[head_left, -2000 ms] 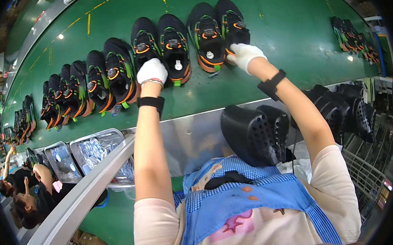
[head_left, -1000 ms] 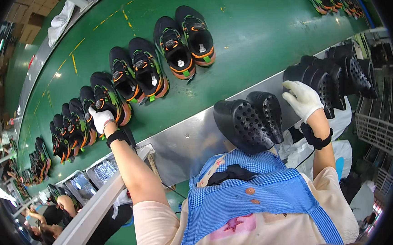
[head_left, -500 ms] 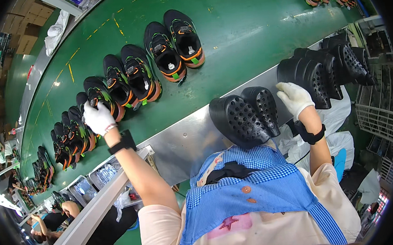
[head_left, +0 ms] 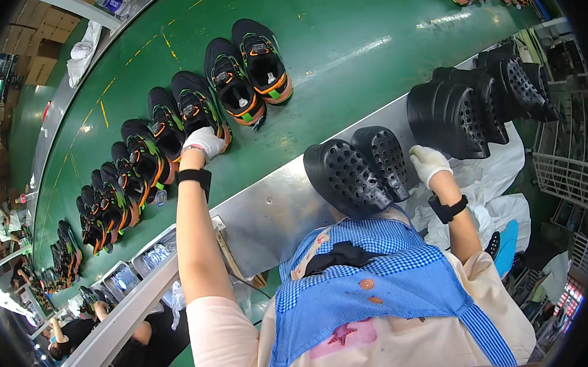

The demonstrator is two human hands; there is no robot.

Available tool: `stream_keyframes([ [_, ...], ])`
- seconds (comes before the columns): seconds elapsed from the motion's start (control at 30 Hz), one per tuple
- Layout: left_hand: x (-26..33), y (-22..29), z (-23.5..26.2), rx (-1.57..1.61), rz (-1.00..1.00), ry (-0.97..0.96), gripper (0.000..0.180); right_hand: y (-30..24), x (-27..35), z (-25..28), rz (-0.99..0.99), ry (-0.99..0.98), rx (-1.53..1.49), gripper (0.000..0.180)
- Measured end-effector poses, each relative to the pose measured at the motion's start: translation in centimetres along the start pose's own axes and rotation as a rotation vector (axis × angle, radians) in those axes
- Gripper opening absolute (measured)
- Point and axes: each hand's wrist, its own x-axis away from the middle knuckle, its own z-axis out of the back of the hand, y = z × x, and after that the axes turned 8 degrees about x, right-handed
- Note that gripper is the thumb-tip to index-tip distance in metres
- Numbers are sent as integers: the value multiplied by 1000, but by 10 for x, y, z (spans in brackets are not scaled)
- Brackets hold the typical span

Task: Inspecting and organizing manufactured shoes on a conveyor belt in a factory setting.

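- Left hand [head_left: 204, 141], white-gloved, reaches out over the green conveyor belt [head_left: 339, 51] and closes on a black sneaker [head_left: 196, 105] with green and orange trim, standing in the row.
- Right hand [head_left: 429, 164], gloved too, rests against the pair of black perforated shoe moulds [head_left: 358, 169] on the steel table [head_left: 275, 208]; whether it grips, I cannot tell.

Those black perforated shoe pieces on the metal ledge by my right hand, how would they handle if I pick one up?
The black perforated shoe pieces look like moulded foam or rubber, so probably light for their size. They keep their domed shape lying on the metal ledge, so likely springy rather than floppy. The right hand, gloved, should grip the holed surface without slipping.
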Motion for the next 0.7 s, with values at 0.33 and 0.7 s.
stream_keyframes([
  [0.33,-21,-17,-10,18,55,-153,48,3,-34,-30,-145,-191,-4,35],
  [0.7,19,17,4,-43,122,44,54,10,-46,-12,-42,-332,9,41],
])
